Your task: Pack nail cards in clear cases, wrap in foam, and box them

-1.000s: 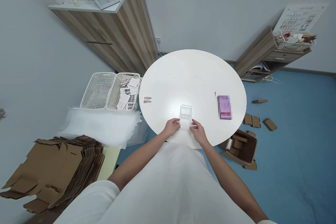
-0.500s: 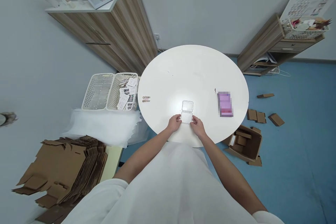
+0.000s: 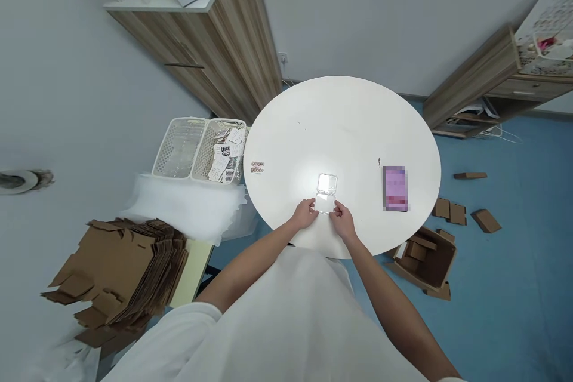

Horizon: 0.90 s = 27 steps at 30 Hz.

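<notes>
A small clear plastic hinged case (image 3: 326, 192) lies open on the round white table (image 3: 340, 125), near its front edge. My left hand (image 3: 305, 213) grips the case's near half from the left. My right hand (image 3: 344, 219) grips the same half from the right. The lid half lies flat on the far side, catching a bright reflection. A strip of small press-on nails (image 3: 257, 166) rests at the table's left edge, well away from both hands.
A purple box (image 3: 395, 187) lies on the table's right side. Two white baskets (image 3: 199, 149) stand left of the table, one holding cards. Flat cardboard blanks (image 3: 120, 268) are stacked at lower left. An open carton (image 3: 425, 259) and scraps sit on the blue floor.
The view has shifted slightly right and the case now sits a little closer together between my hands. Both hands keep their hold on its near half.
</notes>
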Each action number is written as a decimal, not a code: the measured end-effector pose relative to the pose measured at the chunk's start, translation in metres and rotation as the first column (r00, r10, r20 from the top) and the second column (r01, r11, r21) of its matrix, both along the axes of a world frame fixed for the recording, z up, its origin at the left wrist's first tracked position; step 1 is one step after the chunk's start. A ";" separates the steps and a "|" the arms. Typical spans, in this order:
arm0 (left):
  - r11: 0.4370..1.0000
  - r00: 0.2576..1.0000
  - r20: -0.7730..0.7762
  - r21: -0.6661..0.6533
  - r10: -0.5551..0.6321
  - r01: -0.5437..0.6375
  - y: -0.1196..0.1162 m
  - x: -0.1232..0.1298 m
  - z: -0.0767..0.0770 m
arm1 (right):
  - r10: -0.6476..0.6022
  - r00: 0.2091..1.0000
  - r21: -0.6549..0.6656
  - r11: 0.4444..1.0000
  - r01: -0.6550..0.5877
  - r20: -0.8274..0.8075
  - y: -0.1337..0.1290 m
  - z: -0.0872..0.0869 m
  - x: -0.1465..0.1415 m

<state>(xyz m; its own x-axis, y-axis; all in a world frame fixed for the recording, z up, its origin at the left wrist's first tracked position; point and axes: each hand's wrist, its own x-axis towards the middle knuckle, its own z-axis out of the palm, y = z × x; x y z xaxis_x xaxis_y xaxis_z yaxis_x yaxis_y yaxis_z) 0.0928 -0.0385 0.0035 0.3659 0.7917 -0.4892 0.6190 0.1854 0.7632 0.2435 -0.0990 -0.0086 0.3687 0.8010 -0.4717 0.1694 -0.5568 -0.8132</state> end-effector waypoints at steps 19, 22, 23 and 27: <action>0.885 0.919 -0.385 0.397 -0.081 0.245 0.093 -0.164 0.033 | 0.371 0.904 0.044 0.920 -0.388 0.211 0.066 0.036 -0.101; 0.808 0.838 -0.542 0.468 -0.059 0.359 0.132 -0.193 0.043 | 0.456 0.851 0.015 0.879 -0.476 0.260 0.101 0.033 -0.132; 0.785 0.818 -0.571 0.477 -0.065 0.395 0.144 -0.198 0.045 | 0.477 0.834 0.005 0.867 -0.498 0.278 0.112 0.032 -0.141; 0.715 0.766 -0.628 0.473 -0.136 0.514 0.179 -0.207 0.043 | 0.504 0.781 -0.012 0.843 -0.538 0.369 0.151 0.026 -0.171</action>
<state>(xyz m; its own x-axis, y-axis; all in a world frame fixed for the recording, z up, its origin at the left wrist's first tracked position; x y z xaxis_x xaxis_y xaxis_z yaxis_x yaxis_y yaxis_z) -0.1140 0.1406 0.0463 0.4996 0.8519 -0.1572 0.8634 -0.4748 0.1706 0.0721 0.0516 0.0177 0.0062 0.9501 -0.3119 0.6899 -0.2298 -0.6865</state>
